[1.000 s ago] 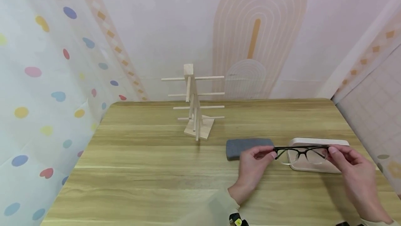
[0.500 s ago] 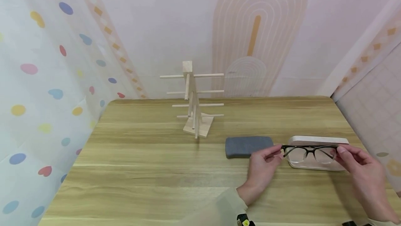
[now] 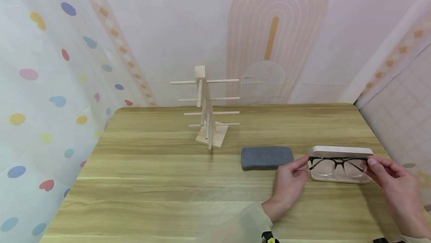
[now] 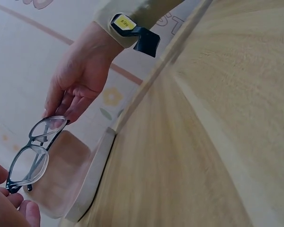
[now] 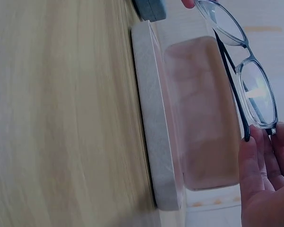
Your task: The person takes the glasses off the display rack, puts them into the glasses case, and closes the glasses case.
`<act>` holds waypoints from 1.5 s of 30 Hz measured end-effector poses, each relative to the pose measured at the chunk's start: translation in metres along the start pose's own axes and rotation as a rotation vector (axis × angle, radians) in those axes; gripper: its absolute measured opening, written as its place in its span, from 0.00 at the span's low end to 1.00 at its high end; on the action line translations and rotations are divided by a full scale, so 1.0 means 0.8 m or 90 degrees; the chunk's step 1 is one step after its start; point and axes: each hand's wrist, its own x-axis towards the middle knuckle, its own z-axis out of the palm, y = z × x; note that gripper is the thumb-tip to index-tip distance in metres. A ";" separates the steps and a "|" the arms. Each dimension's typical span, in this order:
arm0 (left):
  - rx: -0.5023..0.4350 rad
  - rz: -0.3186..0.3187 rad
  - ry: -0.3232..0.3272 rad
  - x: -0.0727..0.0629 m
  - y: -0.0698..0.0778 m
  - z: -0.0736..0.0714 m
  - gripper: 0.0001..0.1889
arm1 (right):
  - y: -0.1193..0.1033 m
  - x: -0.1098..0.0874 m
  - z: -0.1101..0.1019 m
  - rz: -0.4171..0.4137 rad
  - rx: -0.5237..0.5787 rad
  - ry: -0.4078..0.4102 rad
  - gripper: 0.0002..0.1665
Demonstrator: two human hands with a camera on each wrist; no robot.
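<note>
Both hands hold a pair of eyeglasses [image 3: 339,163] with a dark upper frame and clear lower rims, one hand at each end. My left hand [image 3: 290,183] pinches the left end between thumb and fingers. At the right end, my right hand [image 3: 396,187] grips with thumb and fingers. The temples are folded behind the lenses, as the right wrist view shows. Right behind and below the glasses lies an open cream glasses case [image 3: 341,149]; its pink lining [image 5: 203,118] shows bare in the right wrist view. In the head view the glasses overlap the case.
A closed grey-blue glasses case [image 3: 267,157] lies just left of the cream one. Farther left and back stands a wooden peg rack [image 3: 203,97] with thin rods sticking out. The wooden table [image 3: 151,187] ends at a patterned curtain [image 3: 161,41] behind.
Both hands have carried the eyeglasses to the right, from partly over the gap between the cases to in front of the cream case. The cases and the rack stay put.
</note>
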 end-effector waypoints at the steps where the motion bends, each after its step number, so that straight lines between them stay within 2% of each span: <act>1: 0.005 0.000 -0.001 0.000 0.000 0.002 0.20 | 0.000 0.000 -0.002 -0.001 0.004 -0.004 0.13; 8: 0.021 -0.015 0.002 0.000 -0.002 0.013 0.22 | -0.003 0.002 -0.013 0.014 0.010 -0.021 0.14; 15: 0.060 -0.015 0.003 0.002 -0.007 0.017 0.24 | -0.001 0.005 -0.020 0.014 -0.033 -0.014 0.12; 18: 0.065 -0.018 0.004 0.002 -0.011 0.017 0.24 | 0.000 0.007 -0.022 0.036 -0.059 -0.011 0.10; 24: 0.084 0.004 -0.005 0.003 -0.018 0.019 0.25 | 0.002 0.012 -0.027 0.075 -0.113 0.010 0.07; 28: 0.098 0.017 -0.012 0.004 -0.021 0.022 0.25 | 0.005 0.015 -0.032 0.081 -0.113 0.002 0.07; 32: 0.104 0.026 -0.020 0.005 -0.022 0.026 0.26 | 0.006 0.016 -0.034 0.098 -0.145 0.007 0.07; 42: 0.126 0.019 0.011 0.008 -0.021 0.029 0.26 | 0.011 0.019 -0.033 0.108 -0.147 0.005 0.11; 45: 0.144 0.031 0.011 0.010 -0.022 0.029 0.24 | 0.014 0.020 -0.033 0.108 -0.147 0.002 0.11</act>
